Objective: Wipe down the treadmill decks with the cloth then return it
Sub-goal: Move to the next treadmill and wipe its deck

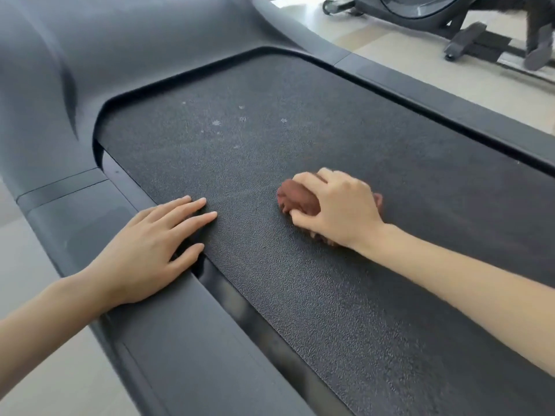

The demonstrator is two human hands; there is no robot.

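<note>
1. The right grip grasps a bunched reddish-brown cloth, fingers curled over its top and thumb tucked against its near side.
2. The cloth lies pressed on the treadmill belt, roughly midway between the belt's left and right edges. It sits nearer the front end, where the belt meets the motor cover.
3. Bits of the cloth show past the fingertips on the left, behind the knuckles on the right, and as a fringe under the wrist.
4. The left grip is released and holds nothing. Its palm rests flat on the left side rail, and its straight, spread fingers reach over the belt's left edge onto the textured surface.
5. The two grips are well apart, with bare belt between them.
6. A scatter of pale specks marks the belt near its front end, beyond both grips.
7. The right side rail runs along the belt's far edge.
8. Beyond that rail lies a light floor, where part of another exercise machine stands at the top right.
</note>
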